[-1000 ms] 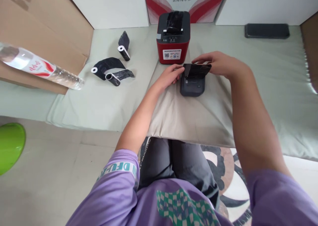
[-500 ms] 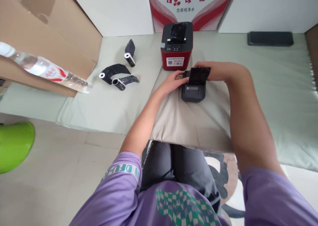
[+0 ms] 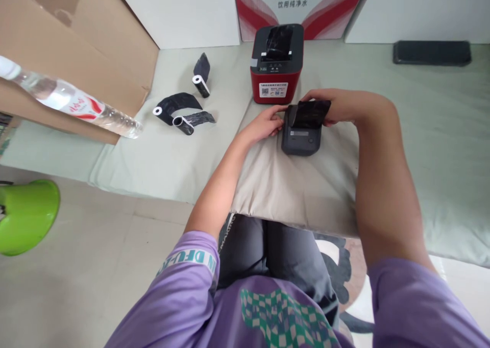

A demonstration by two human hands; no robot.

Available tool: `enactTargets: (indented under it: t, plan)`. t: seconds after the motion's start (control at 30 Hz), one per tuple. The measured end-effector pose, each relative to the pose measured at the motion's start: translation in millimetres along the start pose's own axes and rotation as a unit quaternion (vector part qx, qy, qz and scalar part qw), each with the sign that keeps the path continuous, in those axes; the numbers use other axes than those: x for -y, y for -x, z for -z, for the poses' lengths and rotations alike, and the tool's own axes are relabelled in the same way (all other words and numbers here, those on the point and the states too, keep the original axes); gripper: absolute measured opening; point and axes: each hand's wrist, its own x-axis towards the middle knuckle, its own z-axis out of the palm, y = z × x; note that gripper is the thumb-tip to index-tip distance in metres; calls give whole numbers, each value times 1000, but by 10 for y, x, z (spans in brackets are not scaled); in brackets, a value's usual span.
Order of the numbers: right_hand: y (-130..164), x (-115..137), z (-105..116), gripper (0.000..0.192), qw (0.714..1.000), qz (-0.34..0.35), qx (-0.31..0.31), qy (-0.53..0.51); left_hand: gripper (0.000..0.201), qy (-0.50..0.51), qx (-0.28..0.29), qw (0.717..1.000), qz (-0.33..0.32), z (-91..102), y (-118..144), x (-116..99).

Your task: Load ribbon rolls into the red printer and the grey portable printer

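Observation:
A small dark portable printer (image 3: 302,141) sits on the cloth-covered surface in front of me, a strip of black paper (image 3: 309,114) standing up from its rear top. My left hand (image 3: 267,124) is against its left side, index finger reaching to the back left corner and the other fingers curled. From the right rear, my right hand (image 3: 332,106) curves around the printer; the paper hides part of its fingers. Just behind stands a red and black receipt printer (image 3: 274,85), also with black paper (image 3: 279,42) in its top.
Several partly unrolled black paper rolls (image 3: 184,125) lie to the left. A clear water bottle (image 3: 76,103) lies on its side by a cardboard box (image 3: 95,47). At the back right is a flat black case (image 3: 432,52). A green stool (image 3: 32,215) stands on the floor at left.
My left fingers have shifted from the printer's top edge to its left side, with the index finger straightened. The right hand stays at the rear. The view has tilted slightly.

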Motion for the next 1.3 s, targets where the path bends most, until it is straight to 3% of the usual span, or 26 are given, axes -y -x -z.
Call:
enactTargets:
  t: [0.1,0.23,0.4,0.5,0.67,0.9,1.17,1.3]
  plan:
    - [54,167,5,64,989,-93,75,86,36,2,5,1000,-9,-9,-10,14]
    - [148,384,12,68,983,-118,78,114,33,5,-1,1000,-13,-8,-41,58]
    - [252,528,41,58,980,-116,111,114,40,-14,22,999,-28,19,-91,145]
    - [276,546,52,48,983,-112,110,91,43,-27,33,998,-37,35,-115,181]
    - [280,514,66,64,983,-127,87,103,44,-35,46,997,-48,50,-147,219]
    - [306,509,89,63,984,-126,86,91,45,-32,59,996,-58,58,-152,240]
    - [283,485,170,86,977,-136,91,138,43,-21,18,994,-105,54,-312,388]
    - [275,474,189,83,979,-111,106,135,40,-24,-3,994,-109,30,-299,391]
